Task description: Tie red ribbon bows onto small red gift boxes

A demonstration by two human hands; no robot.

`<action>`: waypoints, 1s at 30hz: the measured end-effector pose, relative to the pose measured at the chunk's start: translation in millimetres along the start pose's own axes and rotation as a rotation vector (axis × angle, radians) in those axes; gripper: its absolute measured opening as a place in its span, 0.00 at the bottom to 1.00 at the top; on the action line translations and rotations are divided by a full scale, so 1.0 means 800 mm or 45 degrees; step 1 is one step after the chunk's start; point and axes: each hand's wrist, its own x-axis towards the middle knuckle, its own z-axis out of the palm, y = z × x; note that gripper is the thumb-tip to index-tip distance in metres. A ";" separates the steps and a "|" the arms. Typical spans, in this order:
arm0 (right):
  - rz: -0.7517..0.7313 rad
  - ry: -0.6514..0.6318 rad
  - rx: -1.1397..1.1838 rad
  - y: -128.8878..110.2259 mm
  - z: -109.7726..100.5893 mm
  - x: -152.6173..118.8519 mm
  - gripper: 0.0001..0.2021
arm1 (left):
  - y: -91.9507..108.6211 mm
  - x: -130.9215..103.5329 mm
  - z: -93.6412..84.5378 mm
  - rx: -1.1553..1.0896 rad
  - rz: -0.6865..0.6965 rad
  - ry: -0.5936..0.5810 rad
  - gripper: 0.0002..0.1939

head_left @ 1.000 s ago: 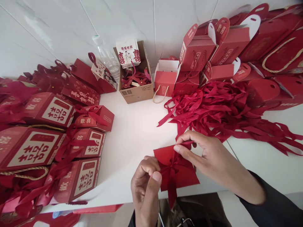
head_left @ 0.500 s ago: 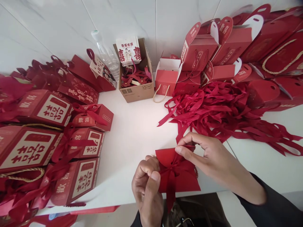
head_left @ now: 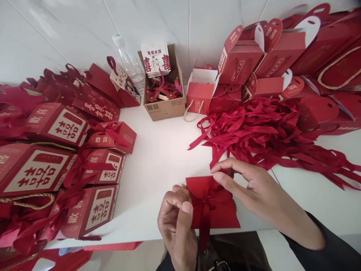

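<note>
A small red gift box (head_left: pixel 222 220) stands at the table's front edge, with a dark red ribbon (head_left: pixel 205 222) tied in a bow across its top. One tail of the ribbon hangs down over the front edge. My left hand (head_left: pixel 177 222) is at the box's left side, fingers curled and thumb pressed in, pinching the bow's left part. Above the box's upper right corner is my right hand (head_left: pixel 242 184), its thumb and forefinger close together at the ribbon's upper end. The fingertips partly hide how the ribbon lies between them.
A pile of loose red ribbons (head_left: pixel 254 128) lies right of centre. Red boxes with bows (head_left: pixel 101 210) line the left side. Behind stand a cardboard box (head_left: pixel 166 109), an opened red box (head_left: pixel 199 94), a clear bottle (head_left: pixel 129 60) and stacked red boxes (head_left: pixel 242 64).
My right hand has shifted slightly right, with its fingertips a little looser. My left hand stays at the bow. The camera view has moved slightly.
</note>
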 end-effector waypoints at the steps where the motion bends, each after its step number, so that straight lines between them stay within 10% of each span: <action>1: 0.006 0.040 0.026 0.003 -0.001 -0.002 0.13 | 0.000 0.001 0.001 0.023 0.007 -0.007 0.12; 14: -0.361 0.143 -0.213 0.029 0.001 -0.038 0.06 | 0.010 -0.016 -0.003 0.267 0.116 0.033 0.07; 30: -0.151 0.215 -0.067 0.015 0.016 -0.034 0.14 | -0.003 -0.004 -0.011 0.084 -0.008 0.114 0.14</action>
